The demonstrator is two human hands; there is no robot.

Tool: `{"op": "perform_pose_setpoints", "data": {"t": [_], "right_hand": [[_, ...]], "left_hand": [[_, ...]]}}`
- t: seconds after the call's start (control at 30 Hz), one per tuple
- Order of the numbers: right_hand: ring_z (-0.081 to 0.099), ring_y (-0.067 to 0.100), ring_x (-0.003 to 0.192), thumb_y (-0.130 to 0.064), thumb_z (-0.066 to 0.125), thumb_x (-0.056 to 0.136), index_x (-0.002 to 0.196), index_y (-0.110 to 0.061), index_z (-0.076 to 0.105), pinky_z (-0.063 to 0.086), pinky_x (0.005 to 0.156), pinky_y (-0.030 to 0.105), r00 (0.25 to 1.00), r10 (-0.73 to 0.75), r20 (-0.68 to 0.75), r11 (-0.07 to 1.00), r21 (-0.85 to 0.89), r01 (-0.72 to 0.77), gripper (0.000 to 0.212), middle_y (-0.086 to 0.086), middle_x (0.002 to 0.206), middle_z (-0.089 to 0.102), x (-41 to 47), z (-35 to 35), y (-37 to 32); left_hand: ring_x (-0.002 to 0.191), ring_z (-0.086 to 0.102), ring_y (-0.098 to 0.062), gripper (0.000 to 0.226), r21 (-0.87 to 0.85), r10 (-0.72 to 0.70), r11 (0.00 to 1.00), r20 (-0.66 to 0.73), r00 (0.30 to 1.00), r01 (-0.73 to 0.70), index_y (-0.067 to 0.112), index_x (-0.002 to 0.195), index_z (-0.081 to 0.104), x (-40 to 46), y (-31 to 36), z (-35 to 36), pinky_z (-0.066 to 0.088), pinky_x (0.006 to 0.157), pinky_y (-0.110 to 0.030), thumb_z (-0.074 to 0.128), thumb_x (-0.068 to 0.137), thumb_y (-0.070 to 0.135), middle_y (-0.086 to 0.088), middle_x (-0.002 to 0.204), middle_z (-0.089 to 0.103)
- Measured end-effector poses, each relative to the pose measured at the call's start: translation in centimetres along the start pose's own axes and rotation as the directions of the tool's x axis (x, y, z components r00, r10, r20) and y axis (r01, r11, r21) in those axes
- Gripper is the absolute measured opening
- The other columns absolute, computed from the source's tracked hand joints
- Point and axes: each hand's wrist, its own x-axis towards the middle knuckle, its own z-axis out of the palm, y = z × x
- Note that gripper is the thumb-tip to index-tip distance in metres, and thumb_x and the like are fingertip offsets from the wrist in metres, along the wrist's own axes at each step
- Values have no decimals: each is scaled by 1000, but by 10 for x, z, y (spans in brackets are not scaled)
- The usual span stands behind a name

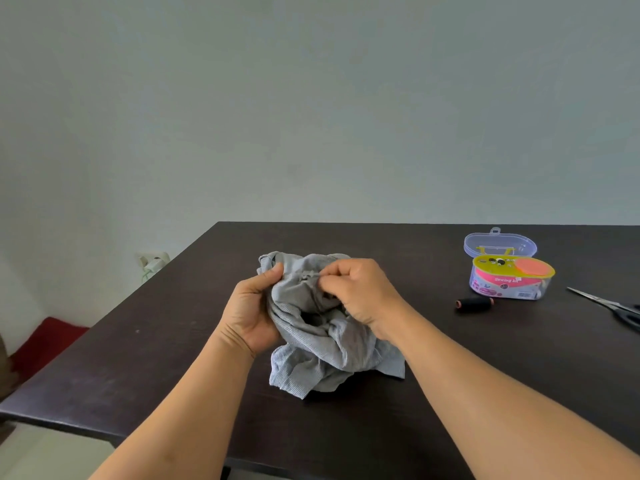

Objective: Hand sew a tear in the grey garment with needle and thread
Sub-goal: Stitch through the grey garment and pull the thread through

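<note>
Garment: the grey garment [322, 337] sits bunched in a heap on the dark table [173, 341], near the middle, its lower folds spilling toward the near edge.

Left hand: the left hand [251, 311] grips the garment's left side — thumb on top pointing away, pressed onto the cloth, fingers curled under and hidden by the fabric. Palm faces right, forearm reaching in from the lower left.

Right hand: the right hand [356, 289] is curled, knuckles up, its fingertips pinching the cloth at the top of the heap just right of the left thumb. Whether a needle is between the fingers cannot be told — too small to see. Wrist bent slightly down, forearm coming in from the lower right.

Hands together: close, the thumb and fingertips near each other, with a small ridge of fabric held up between them.

Kit: a sewing kit [512, 280] stands to the right, well apart from the garment, its clear lid [500, 244] flipped open behind it.

Spool: a black spool [474, 303] lies on its side just in front of the kit.

Scissors: scissors [609, 304] lie at the right edge, partly cut off by the frame.
</note>
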Motion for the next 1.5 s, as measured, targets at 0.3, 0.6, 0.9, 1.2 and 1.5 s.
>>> {"op": "perform_pose_setpoints", "data": {"t": [0.3,0.6,0.9,1.2,1.5], "right_hand": [[33,0,31,4,60,87,71,-4,64,28,34,13,998,32,-56,942,335,-11,18,-10,37,43,10,-54,-42],[48,-5,36,3,64,87,83,-3,71,34,38,7,998,69,-10,996,53,-69,9,-14,47,59,8,-59,-12],[49,-4,39,-1,67,86,85,-4,72,34,40,7,999,46,1,998,32,-46,6,-15,48,59,12,-55,-7],[39,2,39,-12,70,86,78,-15,71,34,46,14,995,-53,-85,964,-265,29,8,-15,42,49,4,-64,12],[39,6,40,-44,73,78,80,-26,67,35,49,24,944,-324,-63,812,-530,243,19,-10,42,43,-17,-36,11]], "left_hand": [[104,69,-35,39,88,29,996,-62,998,-23,6,122,66,1,4,1,53,94,-56,65,84,15,-19,113,71],[101,64,-31,97,846,350,339,-520,779,412,6,121,61,11,2,-21,53,79,-40,64,64,84,-12,115,65],[101,67,0,22,959,345,93,222,912,-269,27,113,74,21,8,26,50,92,-22,71,92,26,15,107,74],[77,65,-7,6,967,411,38,216,886,-254,27,86,70,24,10,35,54,74,-27,72,88,22,9,83,72],[77,67,-8,19,959,473,-4,252,844,-285,33,82,70,25,14,36,52,73,-22,73,87,14,12,80,73]]}}
